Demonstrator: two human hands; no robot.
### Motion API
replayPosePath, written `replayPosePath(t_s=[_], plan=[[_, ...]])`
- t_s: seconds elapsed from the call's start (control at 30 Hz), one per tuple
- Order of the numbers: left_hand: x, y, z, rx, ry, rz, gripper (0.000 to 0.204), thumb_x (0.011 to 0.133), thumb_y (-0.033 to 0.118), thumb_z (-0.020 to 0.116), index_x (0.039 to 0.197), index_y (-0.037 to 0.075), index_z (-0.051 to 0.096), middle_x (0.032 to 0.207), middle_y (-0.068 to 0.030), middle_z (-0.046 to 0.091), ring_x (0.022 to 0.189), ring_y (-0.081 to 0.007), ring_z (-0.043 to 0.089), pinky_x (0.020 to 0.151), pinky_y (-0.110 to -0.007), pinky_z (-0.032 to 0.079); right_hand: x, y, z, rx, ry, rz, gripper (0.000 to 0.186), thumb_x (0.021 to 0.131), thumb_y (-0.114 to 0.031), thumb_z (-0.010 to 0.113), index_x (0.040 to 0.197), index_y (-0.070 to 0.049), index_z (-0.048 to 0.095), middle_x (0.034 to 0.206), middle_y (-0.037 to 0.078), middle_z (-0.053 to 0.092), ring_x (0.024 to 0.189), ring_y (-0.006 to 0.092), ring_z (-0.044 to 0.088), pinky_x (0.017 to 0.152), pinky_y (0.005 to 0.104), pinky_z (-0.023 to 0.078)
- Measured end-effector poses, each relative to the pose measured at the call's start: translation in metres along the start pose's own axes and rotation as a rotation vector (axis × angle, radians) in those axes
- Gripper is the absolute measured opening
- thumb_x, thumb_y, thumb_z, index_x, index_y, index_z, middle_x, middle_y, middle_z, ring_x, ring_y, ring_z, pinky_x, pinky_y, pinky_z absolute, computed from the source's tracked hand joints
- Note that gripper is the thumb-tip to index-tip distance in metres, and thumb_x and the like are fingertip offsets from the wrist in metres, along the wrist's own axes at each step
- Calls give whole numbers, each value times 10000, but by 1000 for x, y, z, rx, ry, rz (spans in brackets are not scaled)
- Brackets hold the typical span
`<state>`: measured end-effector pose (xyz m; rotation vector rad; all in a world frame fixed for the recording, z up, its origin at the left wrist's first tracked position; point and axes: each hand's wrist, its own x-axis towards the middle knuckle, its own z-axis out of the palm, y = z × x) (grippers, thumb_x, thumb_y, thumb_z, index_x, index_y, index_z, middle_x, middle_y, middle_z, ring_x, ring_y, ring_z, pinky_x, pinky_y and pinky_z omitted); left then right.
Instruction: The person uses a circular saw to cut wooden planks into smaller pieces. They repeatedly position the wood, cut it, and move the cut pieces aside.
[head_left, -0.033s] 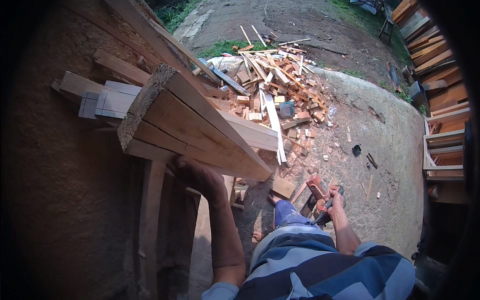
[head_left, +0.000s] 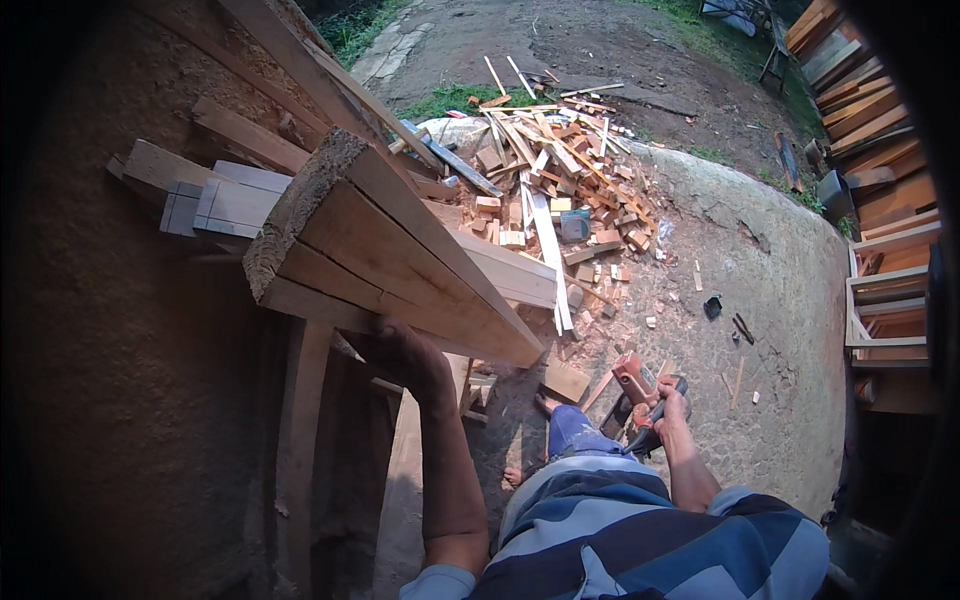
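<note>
A thick wooden beam (head_left: 385, 255) with long cracks and a rough sawn end slants across the left of the view, its smooth end nearer my body. My left hand (head_left: 405, 358) is closed at the beam's lower edge; its fingers are partly hidden under the wood. Down by my right thigh, my right hand (head_left: 672, 405) wraps round the handle of an orange and black electric planer (head_left: 635, 385). The planer hangs apart from the beam.
Beneath the beam stands an upright wooden post (head_left: 303, 440). More boards (head_left: 240, 205) lie behind it along the wall. Offcuts (head_left: 575, 190) are heaped ahead on the ground. Pliers (head_left: 743, 327) and a small black object (head_left: 712, 307) lie to the right, near wooden frames (head_left: 890, 300).
My left hand has slid a little to the right along the beam's lower edge. My right hand still holds the planer in nearly the same place.
</note>
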<state>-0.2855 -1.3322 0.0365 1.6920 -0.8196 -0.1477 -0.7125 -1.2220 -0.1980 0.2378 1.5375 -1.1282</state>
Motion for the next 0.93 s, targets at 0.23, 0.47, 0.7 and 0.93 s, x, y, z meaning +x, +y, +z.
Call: replayPosePath(t_s=[0.23, 0.47, 0.7, 0.93], plan=[[-48, -125, 69, -286, -217, -77, 1038, 990, 786, 428, 1494, -119, 355, 1448, -349, 432, 1379, -415, 450, 1127, -501, 396, 36, 0, 8, -95, 10, -101, 156, 917, -31, 608, 1065, -81, 608, 682, 73, 541, 524, 180, 545, 433, 362, 468], [-60, -110, 59, 22, 30, -69, 765, 1077, 595, 265, 1261, -98, 533, 1257, -297, 548, 1067, -406, 563, 947, -506, 475, 38, -18, 9, -169, -11, -138, 159, 891, -27, 654, 1043, -72, 652, 669, 98, 598, 497, 201, 589, 397, 382, 487], [-68, -71, -93, -353, 408, -409, 894, 1023, 752, 192, 1521, 19, 309, 1451, -222, 444, 1283, -329, 533, 1084, -508, 487, 69, -10, 45, -285, -78, -85, 86, 904, -35, 631, 974, -84, 619, 662, 72, 557, 479, 183, 541, 401, 347, 453], [-81, -11, -221, 14, 516, -140, 622, 1025, 569, 477, 1163, -25, 600, 963, -173, 647, 862, -298, 648, 769, -405, 513, 106, -26, 56, -574, -394, 29, 232, 912, -233, 661, 787, -124, 499, 640, 53, 509, 497, 229, 540, 492, 384, 506]])
